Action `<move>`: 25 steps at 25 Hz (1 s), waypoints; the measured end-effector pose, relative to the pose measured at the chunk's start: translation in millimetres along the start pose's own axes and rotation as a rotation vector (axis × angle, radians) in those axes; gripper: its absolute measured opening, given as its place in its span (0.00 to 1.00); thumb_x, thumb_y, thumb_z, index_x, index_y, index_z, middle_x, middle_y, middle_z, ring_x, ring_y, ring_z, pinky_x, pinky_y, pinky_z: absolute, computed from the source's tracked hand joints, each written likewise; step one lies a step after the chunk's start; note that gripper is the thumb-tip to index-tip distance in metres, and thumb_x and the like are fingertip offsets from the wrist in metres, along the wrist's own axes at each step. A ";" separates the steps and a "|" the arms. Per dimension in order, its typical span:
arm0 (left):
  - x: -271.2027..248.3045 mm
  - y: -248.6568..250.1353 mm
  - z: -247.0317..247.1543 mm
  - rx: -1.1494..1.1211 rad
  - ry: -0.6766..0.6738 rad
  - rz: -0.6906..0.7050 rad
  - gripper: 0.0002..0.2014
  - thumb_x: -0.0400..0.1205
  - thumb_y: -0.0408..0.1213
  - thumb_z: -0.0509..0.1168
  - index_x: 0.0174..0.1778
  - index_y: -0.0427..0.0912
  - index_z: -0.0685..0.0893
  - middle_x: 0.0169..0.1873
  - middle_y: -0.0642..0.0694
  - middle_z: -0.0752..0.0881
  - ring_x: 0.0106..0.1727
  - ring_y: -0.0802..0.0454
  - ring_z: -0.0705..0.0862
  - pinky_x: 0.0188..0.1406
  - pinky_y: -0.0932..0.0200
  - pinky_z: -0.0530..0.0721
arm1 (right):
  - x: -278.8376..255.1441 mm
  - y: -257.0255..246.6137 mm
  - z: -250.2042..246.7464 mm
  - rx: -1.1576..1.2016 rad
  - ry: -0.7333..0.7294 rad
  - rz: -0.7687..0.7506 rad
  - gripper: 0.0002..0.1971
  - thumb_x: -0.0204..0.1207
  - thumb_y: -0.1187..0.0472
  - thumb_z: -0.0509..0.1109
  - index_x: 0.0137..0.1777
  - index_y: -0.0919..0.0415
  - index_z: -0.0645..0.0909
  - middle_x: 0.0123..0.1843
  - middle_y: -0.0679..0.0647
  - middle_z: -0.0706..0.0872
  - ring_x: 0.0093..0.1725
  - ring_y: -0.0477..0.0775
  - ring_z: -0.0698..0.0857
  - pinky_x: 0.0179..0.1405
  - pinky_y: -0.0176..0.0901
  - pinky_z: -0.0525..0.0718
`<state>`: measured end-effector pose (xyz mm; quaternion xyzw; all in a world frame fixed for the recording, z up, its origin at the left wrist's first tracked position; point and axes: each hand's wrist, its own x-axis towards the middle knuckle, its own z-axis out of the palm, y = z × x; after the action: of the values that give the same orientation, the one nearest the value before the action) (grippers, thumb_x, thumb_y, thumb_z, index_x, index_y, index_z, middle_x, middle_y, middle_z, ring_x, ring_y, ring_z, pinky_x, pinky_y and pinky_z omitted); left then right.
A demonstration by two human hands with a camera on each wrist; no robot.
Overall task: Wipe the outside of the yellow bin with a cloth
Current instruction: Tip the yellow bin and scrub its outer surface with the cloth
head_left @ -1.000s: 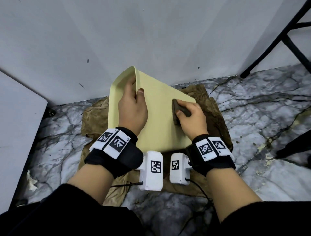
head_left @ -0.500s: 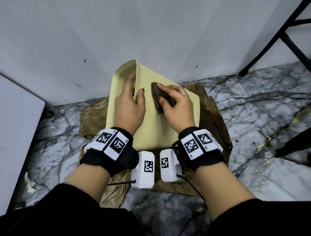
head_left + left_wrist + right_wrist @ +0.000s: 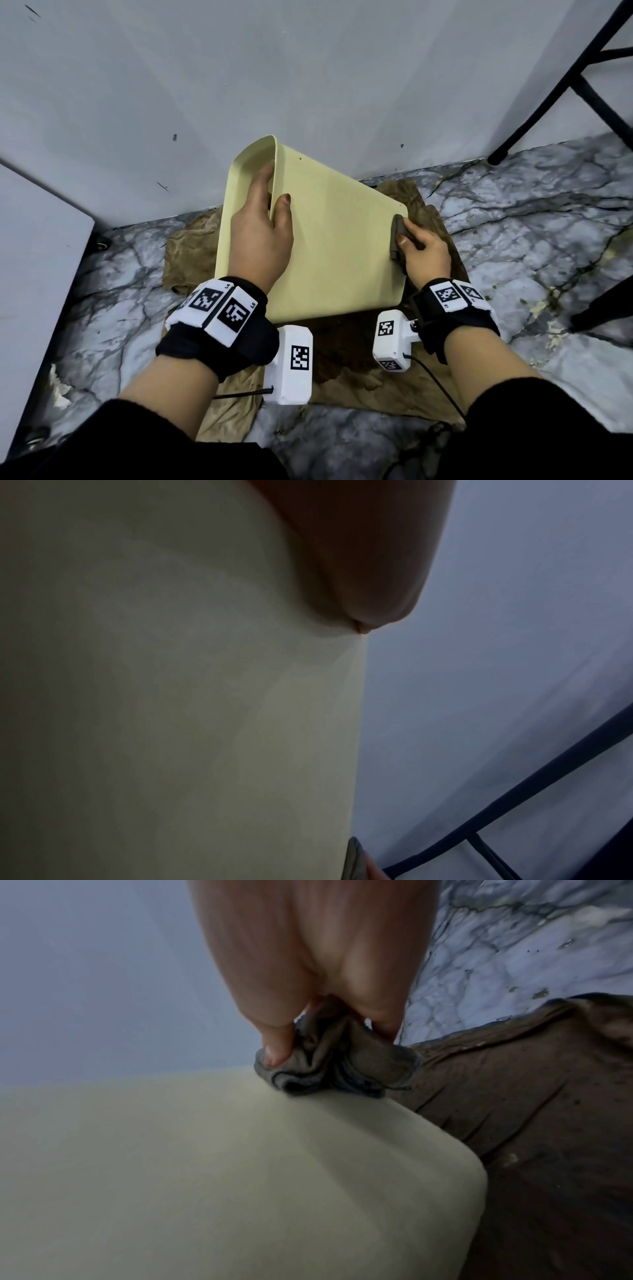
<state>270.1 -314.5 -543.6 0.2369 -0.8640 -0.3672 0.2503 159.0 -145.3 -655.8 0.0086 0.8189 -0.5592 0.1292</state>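
The pale yellow bin (image 3: pixel 335 246) lies tipped on its side on a brown rag, its open mouth at the left. My left hand (image 3: pixel 263 226) grips the rim, fingers inside and thumb on the outer wall. In the left wrist view the bin wall (image 3: pixel 171 696) fills the left half. My right hand (image 3: pixel 423 251) holds a small dark grey cloth (image 3: pixel 397 240) bunched against the bin's right edge near its base. The right wrist view shows the cloth (image 3: pixel 329 1064) pinched between thumb and fingers on the bin's rounded corner (image 3: pixel 171 1164).
The brown rag (image 3: pixel 442 236) is spread on a marbled grey floor (image 3: pixel 531 219). A white wall stands close behind the bin. Black metal furniture legs (image 3: pixel 534 113) rise at the right. A white panel (image 3: pixel 37 274) stands at the left.
My right hand slid the cloth from the upper middle of the bin's side to its right edge near the base. The left hand kept its grip on the rim.
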 end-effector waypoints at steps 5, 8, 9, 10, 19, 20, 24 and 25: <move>0.1 2.0 -3.1 0.002 0.016 -0.042 0.21 0.82 0.33 0.56 0.71 0.49 0.68 0.35 0.57 0.78 0.32 0.70 0.77 0.32 0.87 0.68 | -11.5 -18.7 12.6 -0.043 -0.015 -0.016 0.19 0.77 0.65 0.64 0.67 0.54 0.76 0.69 0.59 0.74 0.68 0.60 0.74 0.69 0.40 0.67; -0.9 6.5 -2.1 0.016 0.020 -0.049 0.21 0.82 0.32 0.56 0.72 0.47 0.68 0.41 0.49 0.80 0.33 0.60 0.73 0.31 0.78 0.69 | -29.6 -53.5 34.6 0.001 -0.051 -0.200 0.19 0.75 0.67 0.65 0.65 0.53 0.78 0.64 0.58 0.77 0.64 0.64 0.75 0.72 0.48 0.70; -1.2 7.6 -1.6 0.020 0.023 -0.050 0.21 0.82 0.32 0.56 0.72 0.46 0.68 0.43 0.46 0.82 0.36 0.58 0.75 0.32 0.73 0.69 | -36.7 -68.0 42.3 0.022 -0.074 -0.285 0.20 0.74 0.67 0.66 0.65 0.52 0.78 0.62 0.58 0.78 0.63 0.64 0.75 0.71 0.49 0.71; -1.4 8.0 -1.4 0.026 0.027 -0.049 0.21 0.82 0.32 0.56 0.72 0.45 0.68 0.44 0.42 0.84 0.39 0.51 0.78 0.34 0.69 0.68 | -43.9 -82.5 48.8 0.029 -0.098 -0.371 0.20 0.73 0.67 0.66 0.64 0.52 0.79 0.61 0.57 0.79 0.61 0.63 0.75 0.69 0.46 0.70; -2.6 7.2 -2.5 0.043 -0.011 -0.009 0.21 0.82 0.32 0.56 0.72 0.45 0.67 0.48 0.34 0.85 0.42 0.48 0.77 0.35 0.68 0.66 | -36.2 -90.9 43.6 0.069 -0.107 -0.391 0.19 0.74 0.66 0.67 0.64 0.51 0.79 0.59 0.53 0.78 0.64 0.61 0.76 0.71 0.50 0.71; -2.7 6.8 -3.1 0.040 -0.027 -0.006 0.21 0.82 0.32 0.56 0.73 0.45 0.67 0.49 0.34 0.85 0.46 0.50 0.75 0.33 0.68 0.66 | -30.8 -83.8 39.1 0.061 -0.094 -0.354 0.19 0.74 0.66 0.67 0.64 0.51 0.79 0.61 0.55 0.78 0.65 0.61 0.75 0.72 0.50 0.71; -0.6 7.9 -7.4 0.034 -0.086 -0.001 0.21 0.83 0.32 0.55 0.73 0.46 0.65 0.47 0.45 0.83 0.42 0.52 0.79 0.34 0.68 0.69 | -19.3 -59.7 23.9 0.032 -0.075 -0.227 0.19 0.75 0.66 0.67 0.65 0.53 0.78 0.65 0.56 0.77 0.67 0.58 0.74 0.69 0.39 0.69; 0.4 9.3 -8.8 0.031 -0.094 -0.009 0.21 0.82 0.32 0.55 0.72 0.47 0.65 0.48 0.50 0.81 0.44 0.53 0.78 0.37 0.67 0.68 | -18.9 -56.6 23.2 0.024 -0.071 -0.218 0.19 0.75 0.65 0.67 0.65 0.53 0.78 0.65 0.56 0.77 0.66 0.57 0.74 0.67 0.37 0.68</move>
<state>273.0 -313.5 -531.1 0.2270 -0.8792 -0.3658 0.2040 173.0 -185.3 -607.8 -0.0987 0.8031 -0.5797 0.0964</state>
